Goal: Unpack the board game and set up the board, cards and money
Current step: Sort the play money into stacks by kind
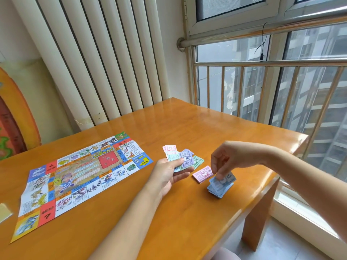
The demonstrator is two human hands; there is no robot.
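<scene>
One game board [78,177] lies unfolded and flat on the left of the tabletop [187,222], with open wood beyond it and in front. A bare strip separates it from our left hand [169,175], whose grip is clamped on one fan of mixed notes [185,158] — pink, green, purple. To the right we count two sorted piles: a pink pile [202,174], then a blue pile [220,186] near the tabletop's right edge. Our right hand [231,158] reaches down, its grip pinching the blue pile's top note.
</scene>
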